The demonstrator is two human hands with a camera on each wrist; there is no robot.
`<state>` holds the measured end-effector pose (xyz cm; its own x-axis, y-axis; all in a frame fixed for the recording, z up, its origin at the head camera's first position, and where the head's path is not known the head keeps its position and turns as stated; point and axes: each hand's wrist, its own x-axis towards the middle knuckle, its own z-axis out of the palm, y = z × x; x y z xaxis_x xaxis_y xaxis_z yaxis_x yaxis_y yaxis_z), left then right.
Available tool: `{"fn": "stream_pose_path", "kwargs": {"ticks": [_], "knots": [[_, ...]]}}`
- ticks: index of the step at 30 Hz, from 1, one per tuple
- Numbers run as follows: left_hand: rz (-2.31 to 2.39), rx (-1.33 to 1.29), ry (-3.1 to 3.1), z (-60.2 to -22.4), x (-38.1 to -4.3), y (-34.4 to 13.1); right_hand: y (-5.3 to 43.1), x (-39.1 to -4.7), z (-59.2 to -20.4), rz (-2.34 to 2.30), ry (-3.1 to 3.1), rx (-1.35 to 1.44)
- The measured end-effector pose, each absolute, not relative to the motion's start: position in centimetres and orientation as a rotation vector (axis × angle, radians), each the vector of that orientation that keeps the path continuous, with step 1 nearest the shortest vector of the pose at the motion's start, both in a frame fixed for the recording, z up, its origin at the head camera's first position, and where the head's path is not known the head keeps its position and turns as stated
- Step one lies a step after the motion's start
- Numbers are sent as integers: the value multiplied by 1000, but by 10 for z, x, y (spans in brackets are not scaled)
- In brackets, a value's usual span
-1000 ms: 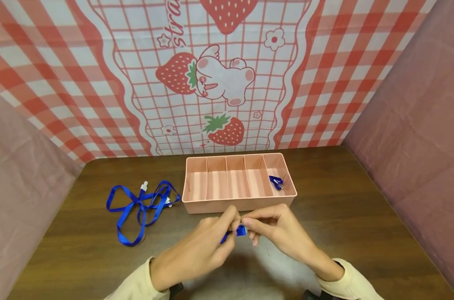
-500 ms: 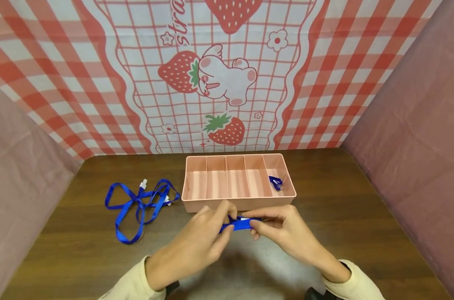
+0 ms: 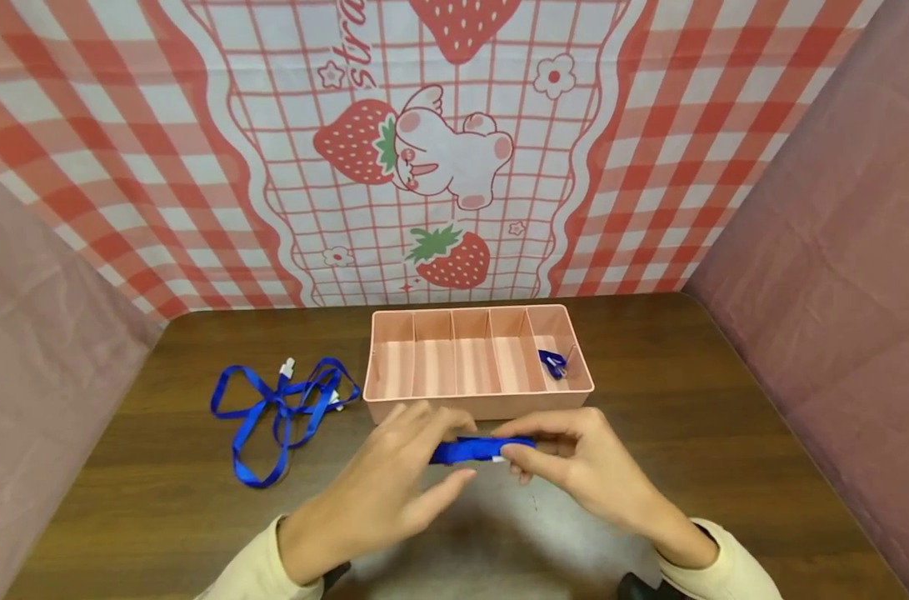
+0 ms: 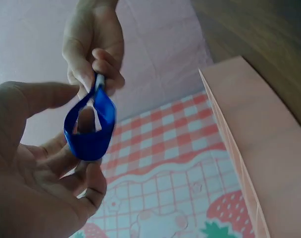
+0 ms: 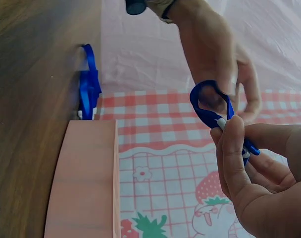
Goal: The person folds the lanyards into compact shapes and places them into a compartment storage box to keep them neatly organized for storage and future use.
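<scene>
A blue lanyard (image 3: 469, 451), folded into a short bundle with a bit of white showing, is held above the table in front of the box. My right hand (image 3: 600, 471) pinches its right end between thumb and fingers. At its left end, my left hand (image 3: 382, 483) has the thumb spread away from the fingers. In the left wrist view the lanyard's rounded loop (image 4: 88, 147) lies near those fingers; whether they touch it is hard to tell. A white fitting (image 5: 221, 123) shows by the right thumb in the right wrist view.
Just beyond the hands stands a pink box (image 3: 476, 407) with several compartments. Its rightmost one holds a folded blue lanyard (image 3: 552, 364). To the box's left, loose blue lanyards (image 3: 256, 481) with white fittings lie tangled on the wooden table (image 3: 724, 467). A checked strawberry cloth (image 3: 664, 167) hangs behind.
The lanyard between the hands has gone from mostly hidden to a longer folded bundle. My left hand has shifted left and its thumb has come off the lanyard. The right hand keeps its pinch.
</scene>
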<state>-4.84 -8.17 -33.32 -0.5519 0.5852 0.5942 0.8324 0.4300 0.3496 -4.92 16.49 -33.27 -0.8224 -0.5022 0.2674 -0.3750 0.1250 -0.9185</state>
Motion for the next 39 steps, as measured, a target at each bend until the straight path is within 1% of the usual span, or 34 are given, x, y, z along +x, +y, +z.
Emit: {"fn": "stream_pose_path", "kwargs": {"ticks": [5,9,19,24,28,33,39], "knots": [[-696,-1212,-2307,-333,-50,-82,172,-49,-326,-1830,2205,-872],[-611,-1266,-2274,-336,-51,-79,174,-49,-324,-1805,2168,-864],[-814,-1335,-2257,-338,-48,-84,182,-46,-325,-1797,2054,-876],[-777,-1353,-2225,-338,-47,-81,181,-45,-323,-1799,2034,-868],[-726,-1368,-2197,-338,-47,-79,180,-45,-321,-1772,2030,-808],[-836,-1361,-2239,-339,-45,-85,182,-45,-319,-1737,2065,-752],[-1131,-1327,-2334,-339,-40,-90,185,-45,-321,-1763,2018,-828]]}}
